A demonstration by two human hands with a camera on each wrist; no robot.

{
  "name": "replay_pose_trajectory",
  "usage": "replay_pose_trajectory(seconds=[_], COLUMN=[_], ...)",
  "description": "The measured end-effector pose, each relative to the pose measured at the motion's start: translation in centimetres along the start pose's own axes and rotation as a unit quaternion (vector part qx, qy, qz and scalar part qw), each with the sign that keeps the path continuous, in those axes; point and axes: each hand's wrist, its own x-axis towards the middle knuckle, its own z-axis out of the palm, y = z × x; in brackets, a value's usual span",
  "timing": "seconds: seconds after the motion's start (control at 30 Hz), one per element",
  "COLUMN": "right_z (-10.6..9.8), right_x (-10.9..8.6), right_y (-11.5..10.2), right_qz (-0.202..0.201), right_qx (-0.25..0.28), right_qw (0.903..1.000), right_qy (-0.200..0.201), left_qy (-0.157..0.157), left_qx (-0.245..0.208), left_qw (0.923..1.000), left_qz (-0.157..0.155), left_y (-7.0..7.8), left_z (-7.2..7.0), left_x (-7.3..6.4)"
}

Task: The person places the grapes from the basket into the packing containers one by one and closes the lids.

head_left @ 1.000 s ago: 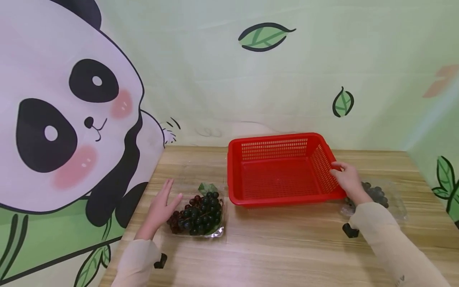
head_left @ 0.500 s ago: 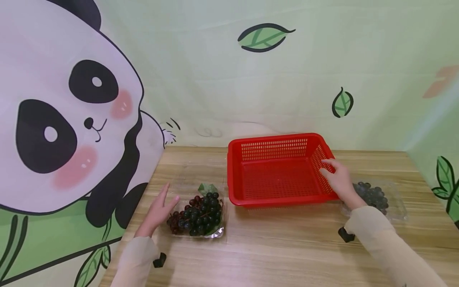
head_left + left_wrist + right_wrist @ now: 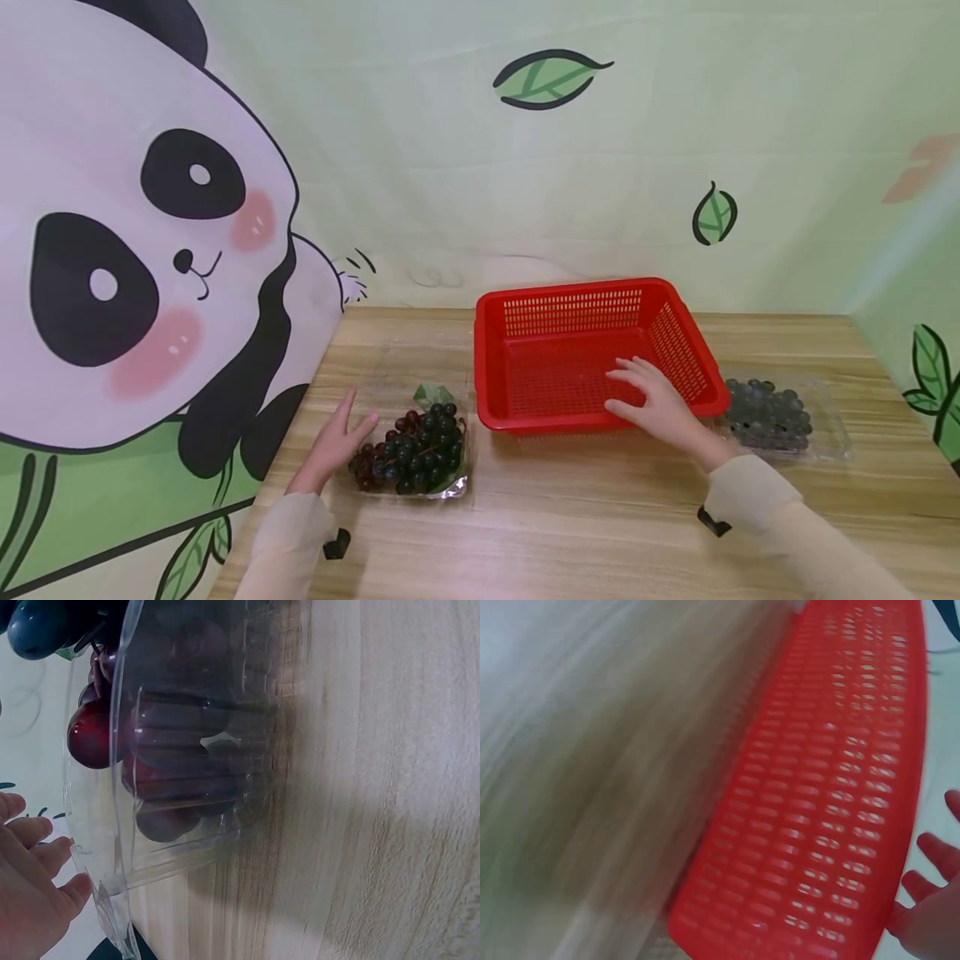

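Note:
To the left of a clear plastic clamshell box (image 3: 452, 490) is my left hand (image 3: 333, 443), its fingers straight and holding nothing. Dark and reddish grapes (image 3: 420, 450) fill that box, and its lid lies back. In the left wrist view the fingertips (image 3: 58, 853) are close by the rim of the box; whether they touch it I cannot tell. My right hand (image 3: 658, 407) hovers over the front right part of a red plastic basket (image 3: 489, 375), fingers spread and nothing in them. The right wrist view shows the slotted wall of the basket (image 3: 802, 795) beside that hand.
Right of the basket, a second clear box holds dark grapes (image 3: 768, 414), partly hidden by the basket corner. The wooden table (image 3: 570, 517) ends at a green backdrop (image 3: 420, 167) with a panda print behind and to the left.
My right hand has moved left from the right rim of the basket to above its front right part, uncovering more of the right box's grapes. My left hand has barely moved.

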Motion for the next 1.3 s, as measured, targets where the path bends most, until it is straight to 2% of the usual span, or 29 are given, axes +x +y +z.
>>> replay_pose_trajectory(seconds=[0.17,0.37,0.5,0.67,1.03,1.3], right_z=[1.0,1.4,1.5,1.5,1.7,1.5], right_x=[-0.3,-0.3,-0.5,-0.6,0.2,1.0], right_y=[0.2,0.4,0.3,0.2,0.7,1.1], right_qz=[-0.033,-0.060,-0.058,-0.049,-0.069,-0.045], right_qx=[-0.047,-0.091,-0.120,-0.130,-0.170,-0.168], right_qw=[0.9983,0.9940,0.9910,0.9902,0.9828,0.9844], right_qy=[-0.006,-0.002,-0.011,-0.016,0.024,0.027], left_qy=[-0.011,-0.009,-0.004,0.007,0.029,0.032], left_qx=[-0.010,-0.004,0.002,0.009,0.011,0.018], left_qw=[0.9999,0.9999,1.0000,0.9999,0.9995,0.9993], left_qz=[-0.007,-0.007,-0.003,-0.003,-0.003,-0.002], left_y=[0.1,0.3,0.2,-0.1,-0.1,-0.2], left_z=[0.1,0.3,0.5,0.9,1.3,1.3], left_x=[0.0,-0.2,-0.2,0.0,-0.1,-0.1])
